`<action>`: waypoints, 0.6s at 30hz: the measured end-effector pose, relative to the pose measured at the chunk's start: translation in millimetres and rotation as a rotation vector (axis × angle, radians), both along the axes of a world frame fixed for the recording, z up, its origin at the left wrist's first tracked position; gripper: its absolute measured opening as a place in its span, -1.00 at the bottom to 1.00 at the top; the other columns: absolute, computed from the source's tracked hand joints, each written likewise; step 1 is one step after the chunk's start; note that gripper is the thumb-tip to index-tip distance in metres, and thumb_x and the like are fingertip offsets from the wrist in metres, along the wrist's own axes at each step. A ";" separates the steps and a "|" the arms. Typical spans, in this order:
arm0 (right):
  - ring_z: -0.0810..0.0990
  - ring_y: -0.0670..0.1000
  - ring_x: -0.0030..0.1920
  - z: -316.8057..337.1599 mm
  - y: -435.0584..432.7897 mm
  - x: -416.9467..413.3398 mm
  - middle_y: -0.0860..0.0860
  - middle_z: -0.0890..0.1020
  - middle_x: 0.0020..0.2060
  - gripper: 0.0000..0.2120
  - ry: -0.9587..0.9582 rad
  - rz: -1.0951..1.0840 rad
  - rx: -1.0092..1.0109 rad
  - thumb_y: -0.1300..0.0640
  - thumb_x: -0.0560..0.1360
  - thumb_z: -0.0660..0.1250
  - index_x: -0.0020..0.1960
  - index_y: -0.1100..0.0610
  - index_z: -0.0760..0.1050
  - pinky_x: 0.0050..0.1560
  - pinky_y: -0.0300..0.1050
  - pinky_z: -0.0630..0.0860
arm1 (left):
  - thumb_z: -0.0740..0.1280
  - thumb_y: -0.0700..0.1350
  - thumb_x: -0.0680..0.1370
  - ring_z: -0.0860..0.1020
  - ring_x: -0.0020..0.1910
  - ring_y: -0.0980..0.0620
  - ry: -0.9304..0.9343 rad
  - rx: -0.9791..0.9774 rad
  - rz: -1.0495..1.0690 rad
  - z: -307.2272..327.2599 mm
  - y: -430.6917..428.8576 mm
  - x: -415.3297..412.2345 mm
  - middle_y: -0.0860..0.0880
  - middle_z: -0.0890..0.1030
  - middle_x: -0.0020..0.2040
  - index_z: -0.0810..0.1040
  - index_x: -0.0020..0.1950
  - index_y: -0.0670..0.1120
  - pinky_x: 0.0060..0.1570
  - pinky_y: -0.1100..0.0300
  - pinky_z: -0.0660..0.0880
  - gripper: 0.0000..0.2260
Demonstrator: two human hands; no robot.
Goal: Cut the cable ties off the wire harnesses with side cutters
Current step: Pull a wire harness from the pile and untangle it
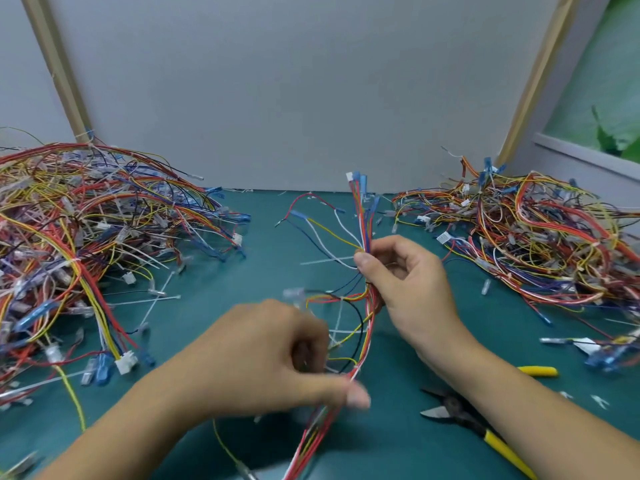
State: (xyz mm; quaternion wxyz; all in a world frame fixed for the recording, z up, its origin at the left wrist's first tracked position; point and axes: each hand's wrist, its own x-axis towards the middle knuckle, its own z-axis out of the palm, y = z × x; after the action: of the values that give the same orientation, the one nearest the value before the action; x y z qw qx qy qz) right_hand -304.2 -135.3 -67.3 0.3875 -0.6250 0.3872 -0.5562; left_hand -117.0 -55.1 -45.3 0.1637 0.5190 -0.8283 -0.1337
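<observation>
Teal matting covers the desk (221, 275), backed by a plain grey wall panel (294, 98). A tangled harness pile (86, 220) lies at nine o'clock, a second pile (536, 244) at three. At centre the right hand (408, 278) pinches a multicoloured wire harness (363, 216) upright; the left hand (270, 355) grips its lower strands. Yellow-handled side cutters (460, 415) lie at five o'clock.

We hold the harness (364, 216) between two piles on the mat (263, 271).
The left pile (86, 237) and right pile (536, 244) flank it; our right hand (408, 282) grips it farther out than our left hand (270, 355); the cutters (457, 412) lie under our right forearm.
</observation>
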 end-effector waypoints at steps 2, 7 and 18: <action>0.49 -0.11 -0.44 -0.6 1.8 1.3 -0.06 0.58 -0.38 -0.94 0.016 0.023 -0.028 0.21 0.52 0.44 -0.12 0.09 0.60 -0.50 -0.22 0.48 | 0.29 0.59 0.21 0.46 -0.35 0.13 -0.179 0.077 -0.031 -3.1 0.6 0.4 0.13 0.53 -0.33 0.45 -0.17 0.05 -0.43 0.30 0.29 -0.38; 0.49 -0.08 -0.43 -1.1 2.6 1.0 -0.09 0.59 -0.34 -0.95 0.024 0.034 -0.052 0.16 0.52 0.44 -0.07 0.01 0.62 -0.52 -0.16 0.47 | 0.38 0.12 0.42 0.43 -0.40 0.13 -0.042 0.138 -0.094 -2.9 -2.9 3.6 0.13 0.51 -0.38 0.44 -0.21 0.03 -0.38 0.25 0.36 -0.79; 0.57 -0.04 -0.21 -3.2 11.1 2.7 -0.18 0.59 0.03 -0.53 0.300 0.071 -0.024 -0.09 0.51 0.37 0.40 -0.18 0.43 -0.10 0.05 0.63 | 0.41 0.01 0.53 0.36 -0.50 0.20 0.424 0.039 0.130 0.0 -12.6 9.7 0.08 0.45 -0.49 0.52 -0.27 -0.05 -0.48 0.35 0.27 -0.77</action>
State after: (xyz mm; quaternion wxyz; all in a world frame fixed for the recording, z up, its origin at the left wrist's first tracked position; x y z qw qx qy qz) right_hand -301.5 -124.3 -70.4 0.3372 -0.7188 0.4119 -0.4472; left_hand -107.4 -67.6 -45.4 0.3324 0.5348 -0.7372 -0.2452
